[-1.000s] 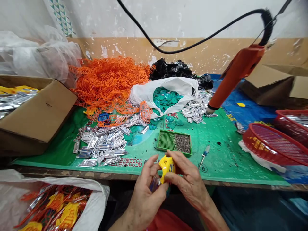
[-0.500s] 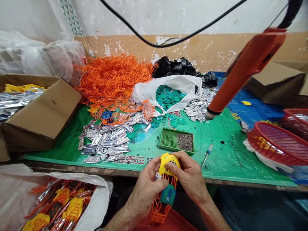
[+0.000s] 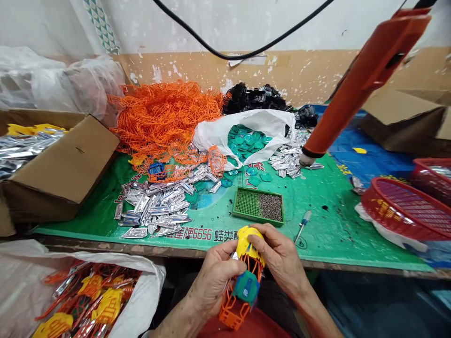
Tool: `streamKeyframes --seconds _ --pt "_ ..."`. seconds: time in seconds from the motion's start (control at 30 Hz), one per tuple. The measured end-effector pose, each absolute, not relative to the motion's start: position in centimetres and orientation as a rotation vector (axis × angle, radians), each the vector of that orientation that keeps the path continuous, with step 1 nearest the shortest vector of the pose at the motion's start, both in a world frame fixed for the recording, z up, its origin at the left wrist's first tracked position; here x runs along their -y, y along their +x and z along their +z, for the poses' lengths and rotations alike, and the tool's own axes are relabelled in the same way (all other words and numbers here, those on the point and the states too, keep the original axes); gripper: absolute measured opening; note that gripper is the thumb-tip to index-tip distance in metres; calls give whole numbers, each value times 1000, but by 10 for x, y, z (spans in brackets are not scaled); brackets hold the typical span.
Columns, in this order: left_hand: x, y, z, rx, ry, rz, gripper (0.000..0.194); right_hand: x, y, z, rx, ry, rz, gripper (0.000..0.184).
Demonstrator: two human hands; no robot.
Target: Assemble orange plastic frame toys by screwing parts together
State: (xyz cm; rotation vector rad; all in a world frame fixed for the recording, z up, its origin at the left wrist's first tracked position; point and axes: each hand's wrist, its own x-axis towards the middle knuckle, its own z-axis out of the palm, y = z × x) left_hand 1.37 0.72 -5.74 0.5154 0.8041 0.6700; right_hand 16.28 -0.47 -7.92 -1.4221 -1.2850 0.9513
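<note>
Both my hands grip one plastic toy car body [image 3: 247, 287] at the table's front edge. It has an orange lattice frame, a green and blue middle piece and a yellow shell [image 3: 248, 241] at its upper end. My left hand [image 3: 214, 277] pinches the frame's left side, with a bit of silver part showing by the thumb. On the yellow shell lie the thumb and fingers of my right hand [image 3: 278, 258]. A green tray [image 3: 246, 206] of small screws sits just beyond my hands. To its right is a screwdriver [image 3: 303, 224].
A red-orange electric screwdriver [image 3: 366, 84] hangs at the right. Silver parts [image 3: 155, 206], orange frames [image 3: 169, 117] and a white bag [image 3: 211, 131] of green pieces cover the table. Red baskets [image 3: 401, 206] stand right, a cardboard box [image 3: 63, 169] left. Below it, a sack [image 3: 148, 281] holds assembled pieces.
The toy car body has turned slightly in my hands, and both keep their grip. The hanging electric screwdriver has swung a little, its upper end moving up and right.
</note>
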Motion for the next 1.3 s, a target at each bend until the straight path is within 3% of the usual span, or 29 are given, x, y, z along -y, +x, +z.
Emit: streamKeyframes --seconds 0.2,0.4,0.63,0.83,1.3 --pt "-7 10 -61 -858 701 730 41 13 160 -80 1369 -1465 663 35" --pt "-8 5 -54 -996 1523 911 16 22 158 -72 1349 -1448 689 32" --pt "1 -1 -55 -644 2487 1181 45 34 156 -50 979 -1168 1202 58" --pt "9 1 -63 -817 2463 1207 66 41 157 -72 825 -923 1282 76" --pt "6 4 -56 -639 2799 1179 43 43 164 -98 774 -927 1206 85"
